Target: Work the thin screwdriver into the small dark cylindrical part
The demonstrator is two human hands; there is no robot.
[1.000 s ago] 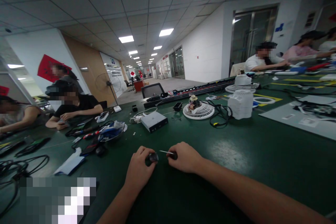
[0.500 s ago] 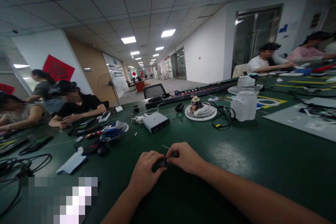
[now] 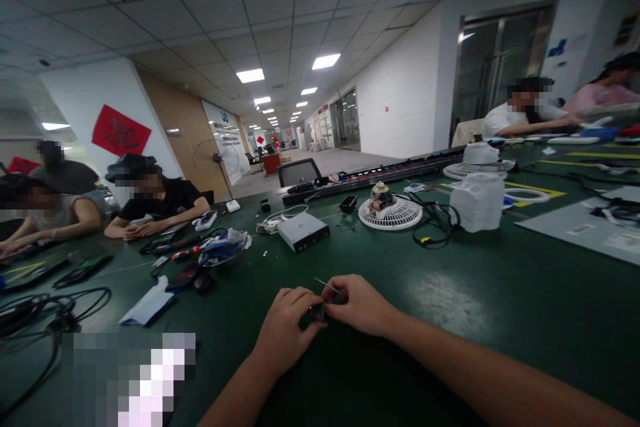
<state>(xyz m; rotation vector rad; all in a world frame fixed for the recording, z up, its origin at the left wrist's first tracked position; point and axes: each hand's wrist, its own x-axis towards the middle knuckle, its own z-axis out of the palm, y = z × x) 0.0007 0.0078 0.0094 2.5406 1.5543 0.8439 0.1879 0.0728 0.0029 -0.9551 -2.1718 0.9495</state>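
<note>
Over the green tabletop (image 3: 360, 373), my left hand (image 3: 285, 330) is closed around a small dark rounded part (image 3: 317, 312), mostly hidden by the fingers. A thin metal rod (image 3: 327, 285) sticks out up and to the left from my right hand (image 3: 360, 307), pinched between its fingers. The rod's other end is hidden in that hand. My right fingertips meet the right end of the dark part; I cannot tell whether they grip it too. Beyond my hands lie a silver disc drive (image 3: 304, 232) and a white fan grille (image 3: 391, 212) with an exposed motor on it.
A white fan housing (image 3: 477, 201) and black cable (image 3: 435, 230) stand at the right, near a grey board (image 3: 590, 220). Left are a blue cloth bundle (image 3: 225, 247), a folded paper (image 3: 149, 301) and tangled cables (image 3: 55, 313). A small black tray (image 3: 348, 203) lies behind. Co-workers sit on both sides.
The whole view has shifted slightly, so things appear a little further right. Both hands keep their hold, with the dark part and rod almost unchanged between them.
</note>
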